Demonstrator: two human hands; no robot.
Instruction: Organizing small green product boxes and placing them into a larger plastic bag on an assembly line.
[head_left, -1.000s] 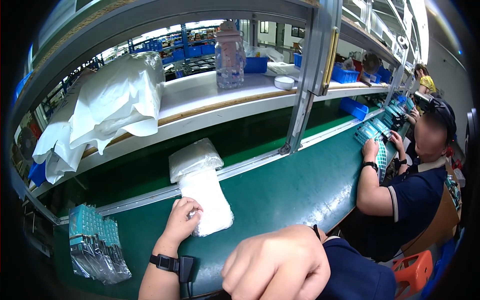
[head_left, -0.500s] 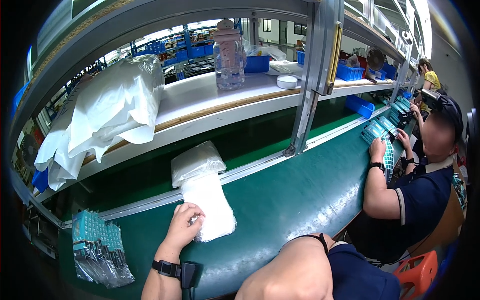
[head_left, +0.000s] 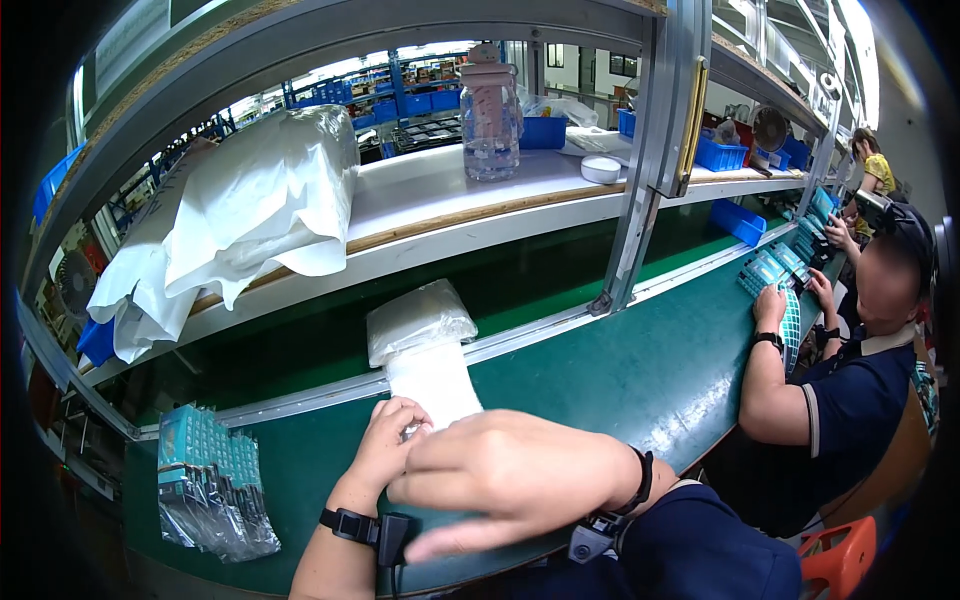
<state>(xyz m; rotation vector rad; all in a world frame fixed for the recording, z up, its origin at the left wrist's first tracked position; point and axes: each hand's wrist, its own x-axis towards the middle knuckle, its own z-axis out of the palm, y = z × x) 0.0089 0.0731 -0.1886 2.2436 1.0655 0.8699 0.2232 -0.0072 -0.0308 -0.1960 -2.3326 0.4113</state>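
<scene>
On the green work surface (head_left: 600, 370) lies a stack of thin white-clear plastic bags (head_left: 435, 385), its far end against a bulkier clear bundle (head_left: 422, 322). My left hand (head_left: 390, 450) is at the stack's near-left edge, its fingers curled and pinched on a shiny edge of a plastic bag. My right hand (head_left: 505, 465) reaches across from the right, just in front of the left hand, and covers the stack's near part. Its fingers point left, the blurred thumb is apart, and nothing shows in it. Left of my hands are several teal cards in clear bags (head_left: 215, 480).
A metal rail (head_left: 530, 335) and upright post (head_left: 640, 220) edge the surface. The shelf above holds a large white plastic package (head_left: 265, 190), a clear bottle (head_left: 490, 120) and a white round container (head_left: 600, 170). At right, a co-worker (head_left: 850, 390) handles teal cards (head_left: 775, 265).
My right hand has come in over the near part of the bag stack, beside my left hand. The left hand remains at the stack's edge. The whole view has shifted slightly.
</scene>
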